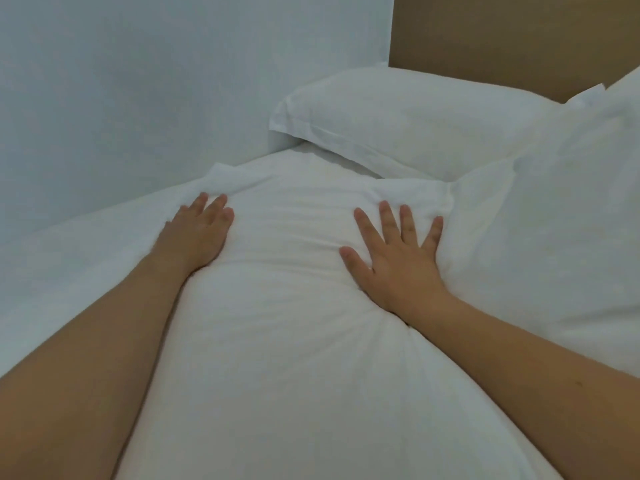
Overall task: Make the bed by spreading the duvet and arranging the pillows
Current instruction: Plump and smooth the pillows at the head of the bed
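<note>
A white bed (62, 271) fills the lower part of the view, pushed against a pale wall (138, 81) at nine to eleven o'clock, with a brown headboard (502, 36) at one o'clock.

Three white pillows show. The nearest pillow (294, 306), the largest thing in sight, lies plump at the centre, its long axis running from six o'clock up toward twelve, away from the person. A second pillow (571, 220) leans at three o'clock, touching the nearest one's right edge. A third pillow (398, 123) lies at the head of the bed at one o'clock, just beyond the nearest pillow's far end. Whether the white cloth under them is the duvet or a sheet cannot be told.

Both bare forearms reach in from the bottom corners. The right hand (394, 258) rests flat on the nearest pillow at about two o'clock from centre, fingers straight and spread wide, pointing toward twelve, gripping nothing. The left hand (197, 237) presses its left flank at ten o'clock, fingers straight and close together, also holding nothing; its thumb is hidden.

The pillow sits between the two palms, both about equally far up it. Judging by that, it looks set to be patted or slid toward the headboard, along its long axis.
</note>
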`<move>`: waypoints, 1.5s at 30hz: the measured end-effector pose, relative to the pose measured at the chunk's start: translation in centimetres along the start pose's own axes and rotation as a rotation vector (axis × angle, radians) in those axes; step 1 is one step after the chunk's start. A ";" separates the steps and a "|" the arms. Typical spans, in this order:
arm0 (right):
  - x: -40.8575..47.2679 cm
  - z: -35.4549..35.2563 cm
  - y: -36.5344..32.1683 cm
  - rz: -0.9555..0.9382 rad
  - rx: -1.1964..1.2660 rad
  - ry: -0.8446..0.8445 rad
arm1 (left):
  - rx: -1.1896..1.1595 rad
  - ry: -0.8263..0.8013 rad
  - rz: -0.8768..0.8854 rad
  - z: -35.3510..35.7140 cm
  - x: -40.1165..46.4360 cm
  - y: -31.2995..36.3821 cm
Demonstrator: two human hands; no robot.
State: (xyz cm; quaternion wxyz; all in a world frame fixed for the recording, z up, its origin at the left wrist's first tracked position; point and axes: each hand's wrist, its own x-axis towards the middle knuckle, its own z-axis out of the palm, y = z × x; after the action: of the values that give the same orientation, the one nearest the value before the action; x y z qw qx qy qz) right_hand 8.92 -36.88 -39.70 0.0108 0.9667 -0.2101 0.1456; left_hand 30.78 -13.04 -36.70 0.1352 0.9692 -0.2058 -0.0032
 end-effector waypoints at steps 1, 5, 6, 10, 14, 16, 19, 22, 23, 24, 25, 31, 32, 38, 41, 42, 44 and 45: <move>-0.1 0.2 0.1 0.005 0.011 -0.002 | 0.040 0.001 -0.023 -0.4 -1.1 1.1; -0.4 0.8 0.3 0.009 0.026 -0.013 | 0.231 -0.069 0.056 -2.6 -11.3 6.9; -0.4 0.8 0.3 0.006 0.022 -0.021 | 0.294 -0.071 0.099 -2.8 -15.0 7.3; -0.6 0.2 0.5 0.007 -0.025 -0.029 | 0.405 0.020 -0.024 -1.7 -23.2 6.3; -2.5 -1.8 -0.3 0.037 -0.042 -0.113 | 0.209 0.015 -0.029 2.1 -22.2 4.2; -4.3 -4.0 -0.7 0.030 0.005 -0.147 | 0.150 0.000 -0.020 2.9 -21.7 3.4; -9.4 -8.8 -0.2 -0.051 0.066 -0.193 | 0.191 -0.134 -0.103 1.1 -21.2 3.8; -15.6 -13.7 3.6 -0.124 -0.002 -0.260 | 0.109 -0.199 -0.243 -1.8 -24.1 8.4; -17.3 -15.0 5.2 -0.140 -0.054 -0.287 | 0.040 -0.160 -0.237 -2.6 -26.2 10.7; -18.6 -16.2 6.8 -0.144 -0.111 -0.303 | 0.005 -0.096 -0.169 -3.1 -28.9 13.2; -19.7 -17.3 8.2 -0.143 -0.166 -0.305 | 0.009 -0.032 -0.058 -3.6 -32.1 15.9; -24.3 -18.6 13.9 0.032 -0.247 -0.229 | 0.206 0.009 0.277 -0.6 -41.3 20.5; -25.2 -18.0 14.7 0.093 -0.237 -0.214 | 0.231 0.010 0.275 -0.2 -40.7 19.6; -30.6 -16.4 19.7 0.474 0.013 -0.283 | 0.355 -0.002 0.063 -1.0 -38.9 10.4; -31.1 -17.6 19.7 0.542 0.104 -0.357 | 0.316 -0.149 -0.161 -3.6 -38.7 7.0; -30.9 -18.1 19.5 0.547 0.086 -0.380 | 0.293 -0.201 -0.220 -4.5 -38.5 7.7; -29.8 -18.6 19.1 0.526 -0.009 -0.380 | 0.253 -0.224 -0.233 -5.8 -38.1 10.7; -28.9 -18.9 19.1 0.500 -0.062 -0.347 | 0.257 -0.209 -0.166 -6.1 -37.8 12.8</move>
State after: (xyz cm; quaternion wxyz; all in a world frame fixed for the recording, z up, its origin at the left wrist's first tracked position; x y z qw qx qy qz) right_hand -29.23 -41.10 -30.64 -0.0318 0.8948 -0.4444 -0.0301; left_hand -8.55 -7.56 -29.34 -0.0124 0.9865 -0.1368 -0.0890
